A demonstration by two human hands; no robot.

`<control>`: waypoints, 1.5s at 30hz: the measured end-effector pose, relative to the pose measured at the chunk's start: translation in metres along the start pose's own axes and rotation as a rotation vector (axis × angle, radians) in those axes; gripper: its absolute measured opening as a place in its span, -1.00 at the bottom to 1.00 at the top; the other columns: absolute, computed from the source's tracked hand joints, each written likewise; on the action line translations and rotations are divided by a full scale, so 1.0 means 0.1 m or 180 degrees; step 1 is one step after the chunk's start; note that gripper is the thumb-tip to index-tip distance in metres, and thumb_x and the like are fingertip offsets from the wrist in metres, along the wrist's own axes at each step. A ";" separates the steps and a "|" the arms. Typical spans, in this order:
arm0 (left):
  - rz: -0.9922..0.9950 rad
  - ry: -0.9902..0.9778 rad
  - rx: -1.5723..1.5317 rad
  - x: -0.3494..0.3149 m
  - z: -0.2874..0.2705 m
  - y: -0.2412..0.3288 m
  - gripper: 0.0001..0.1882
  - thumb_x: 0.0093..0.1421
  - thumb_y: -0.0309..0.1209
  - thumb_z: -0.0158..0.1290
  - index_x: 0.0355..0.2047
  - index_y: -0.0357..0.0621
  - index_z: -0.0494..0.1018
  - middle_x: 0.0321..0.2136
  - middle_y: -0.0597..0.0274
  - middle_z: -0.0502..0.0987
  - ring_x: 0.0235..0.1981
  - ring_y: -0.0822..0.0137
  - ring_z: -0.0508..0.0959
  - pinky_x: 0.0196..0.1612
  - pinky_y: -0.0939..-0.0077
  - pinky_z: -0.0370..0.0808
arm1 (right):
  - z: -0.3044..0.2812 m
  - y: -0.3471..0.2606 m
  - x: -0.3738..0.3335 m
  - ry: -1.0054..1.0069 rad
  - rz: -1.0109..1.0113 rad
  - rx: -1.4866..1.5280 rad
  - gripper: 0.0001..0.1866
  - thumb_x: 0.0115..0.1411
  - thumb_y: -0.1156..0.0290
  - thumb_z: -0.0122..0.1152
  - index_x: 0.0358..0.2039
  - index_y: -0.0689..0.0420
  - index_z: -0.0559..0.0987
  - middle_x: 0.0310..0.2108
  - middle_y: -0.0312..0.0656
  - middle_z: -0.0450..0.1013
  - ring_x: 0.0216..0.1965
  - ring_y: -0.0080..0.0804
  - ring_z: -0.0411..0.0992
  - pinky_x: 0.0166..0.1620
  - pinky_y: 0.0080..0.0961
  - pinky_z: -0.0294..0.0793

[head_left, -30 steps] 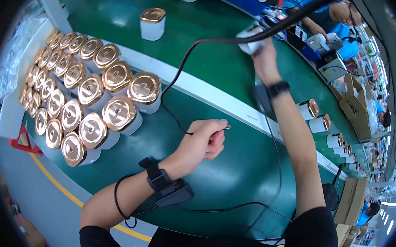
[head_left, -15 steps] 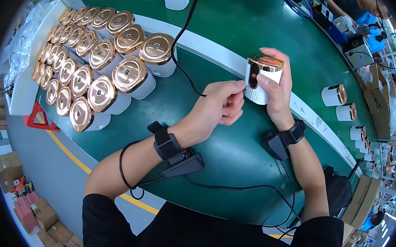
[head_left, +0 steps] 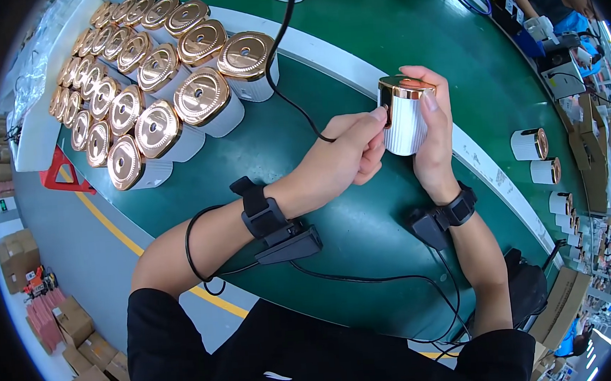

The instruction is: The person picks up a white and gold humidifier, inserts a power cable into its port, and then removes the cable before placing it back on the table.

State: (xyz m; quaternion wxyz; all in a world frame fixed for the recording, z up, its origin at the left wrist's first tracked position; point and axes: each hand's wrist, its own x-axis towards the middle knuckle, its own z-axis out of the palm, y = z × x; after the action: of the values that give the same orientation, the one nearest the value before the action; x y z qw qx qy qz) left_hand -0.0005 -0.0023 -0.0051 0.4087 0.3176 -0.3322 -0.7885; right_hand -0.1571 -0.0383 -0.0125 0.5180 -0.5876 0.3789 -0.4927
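Note:
My right hand (head_left: 434,128) grips a white ribbed canister (head_left: 405,128) with a shiny gold top, thumb along its near side and fingers behind. A narrow dark panel (head_left: 386,103) on the canister's left side is turned mostly away. Against that panel, my left hand (head_left: 355,144) has its thumb and forefinger pinched together, the other fingers curled. Whatever lies in that pinch, if anything, is hidden. Black straps with small boxes and cables sit on both wrists.
Rows of similar gold-topped canisters (head_left: 159,126) stand at the far left, beside a white foam tray (head_left: 43,131). More canisters (head_left: 529,144) are on the right, past a pale rail (head_left: 484,167). A black cable (head_left: 283,93) hangs ahead of my left hand. People in blue work at the upper right.
The canister has turned in my right hand, so its dark panel faces further left. My right thumb has shifted from the panel onto the ribbed side. My left hand has moved slightly right.

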 end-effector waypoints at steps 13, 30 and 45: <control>0.0117 -0.0101 -0.0297 0.02 -0.07 -0.01 -0.57 0.34 -0.18 -0.19 -0.66 0.00 0.04 -0.80 0.43 0.01 -0.76 0.54 -0.02 -0.66 0.57 -0.11 | -1.38 0.07 0.33 0.1827 -0.0830 -0.2334 -0.55 0.19 0.12 0.24 -0.14 0.23 0.40 -0.14 -0.15 0.37 -0.09 -0.42 0.32 0.02 -0.50 0.28; 0.0271 -0.0035 -0.0744 0.05 -0.12 0.03 -0.59 0.30 -0.20 -0.21 -0.67 -0.02 0.04 -0.81 0.40 0.00 -0.76 0.52 0.01 -0.66 0.57 -0.09 | 0.48 0.35 1.75 -0.0096 -0.0819 -0.0953 -0.33 0.12 0.09 0.27 0.08 0.31 0.33 -0.03 -0.06 0.39 0.06 -0.28 0.33 0.13 -0.39 0.28; -0.0041 -0.0147 -0.0043 0.04 -0.06 0.01 -0.60 0.30 -0.25 -0.23 -0.67 -0.06 0.05 -0.80 0.40 0.05 -0.76 0.54 0.04 -0.66 0.58 -0.05 | 0.01 -0.03 0.10 0.0141 0.0256 0.0388 -0.48 0.28 0.20 -0.17 0.15 0.28 0.22 -0.12 0.01 0.43 -0.22 -0.32 0.45 -0.14 -0.45 0.48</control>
State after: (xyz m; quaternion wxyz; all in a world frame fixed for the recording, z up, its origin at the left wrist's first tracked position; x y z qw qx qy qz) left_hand 0.0031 -0.0076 -0.0088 0.3979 0.2987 -0.3342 -0.8005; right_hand -0.1540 -0.0468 -0.0074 0.5638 -0.5283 0.3829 -0.5064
